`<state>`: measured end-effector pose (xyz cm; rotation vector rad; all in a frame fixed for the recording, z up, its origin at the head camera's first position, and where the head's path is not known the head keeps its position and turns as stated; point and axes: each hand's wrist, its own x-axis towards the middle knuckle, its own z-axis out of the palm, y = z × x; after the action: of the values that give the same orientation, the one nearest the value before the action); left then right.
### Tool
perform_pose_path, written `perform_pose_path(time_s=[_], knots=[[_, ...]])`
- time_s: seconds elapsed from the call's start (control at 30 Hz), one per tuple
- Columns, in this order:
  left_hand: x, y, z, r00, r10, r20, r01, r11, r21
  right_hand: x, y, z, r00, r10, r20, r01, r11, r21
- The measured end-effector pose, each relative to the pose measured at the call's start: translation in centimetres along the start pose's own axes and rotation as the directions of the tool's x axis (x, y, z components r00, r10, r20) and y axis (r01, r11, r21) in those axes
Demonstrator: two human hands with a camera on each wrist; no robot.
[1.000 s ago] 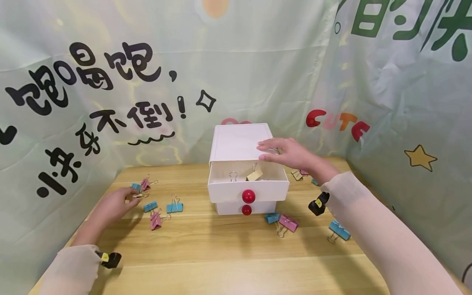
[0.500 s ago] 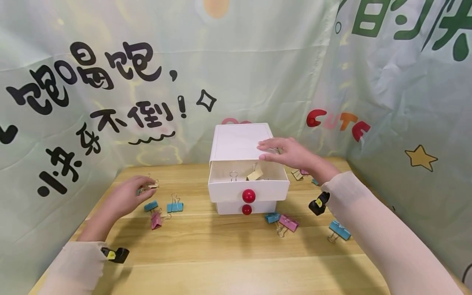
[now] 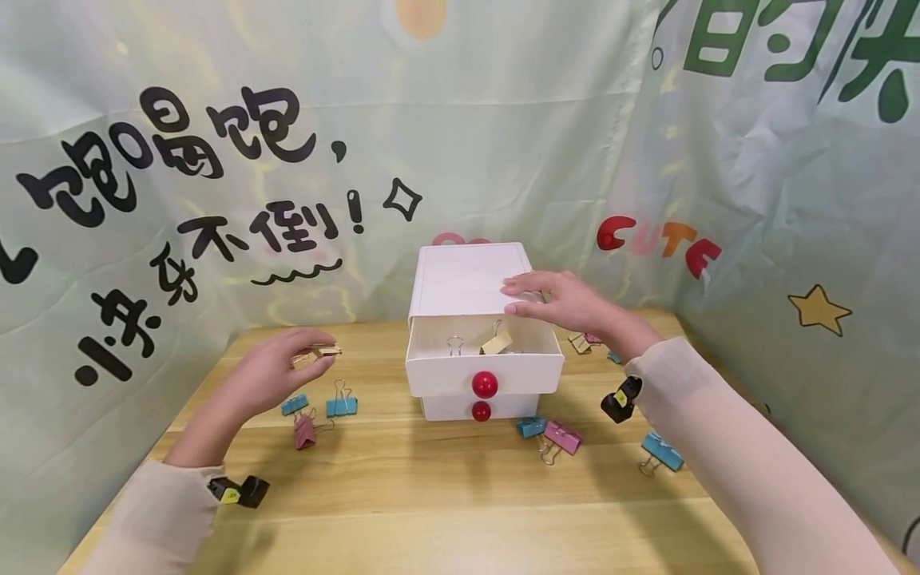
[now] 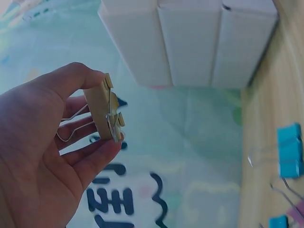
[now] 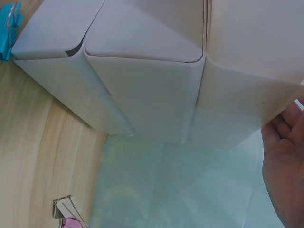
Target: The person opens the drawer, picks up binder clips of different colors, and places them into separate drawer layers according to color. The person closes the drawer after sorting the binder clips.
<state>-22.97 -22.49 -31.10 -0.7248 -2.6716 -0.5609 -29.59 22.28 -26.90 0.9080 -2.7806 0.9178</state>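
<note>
My left hand [image 3: 262, 379] is raised above the left part of the table, pinching a gold binder clip [image 4: 99, 111] between thumb and fingertips. The clip's wire handles point back toward the palm in the left wrist view. At the middle back stands a white box of small drawers [image 3: 470, 279] with its upper drawer [image 3: 440, 374] pulled out. A gold binder clip [image 3: 496, 342] lies inside that drawer, and a wire handle shows beside it. My right hand [image 3: 571, 299] rests on the box's top at the right edge, fingers extended.
Blue binder clips [image 3: 341, 406] and a pink clip [image 3: 305, 432] lie on the wooden table [image 3: 374, 511] at left. Right of the box are a pink clip [image 3: 563, 435], a blue one [image 3: 663, 451] and more behind. A printed cloth [image 3: 503, 160] hangs behind.
My left hand has lifted the gold binder clip from the far-left group and moved right, toward the box. The right hand stays on the box.
</note>
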Motion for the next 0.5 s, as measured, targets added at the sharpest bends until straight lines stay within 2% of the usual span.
perform_pose_path(time_s=[0.23,0.5], knots=[[1.3,2.7,-0.3,0.998,0.057,-0.024,-0.057,0.998,-0.035,0.0,0.1,0.1,1.0,0.009,-0.005,-0.009,1.0,0.026],[2.6,4.3,-0.2,0.995,0.101,-0.015,-0.102,0.994,-0.047,-0.1,0.1,0.1,1.0,0.017,-0.011,-0.017,0.999,0.028]])
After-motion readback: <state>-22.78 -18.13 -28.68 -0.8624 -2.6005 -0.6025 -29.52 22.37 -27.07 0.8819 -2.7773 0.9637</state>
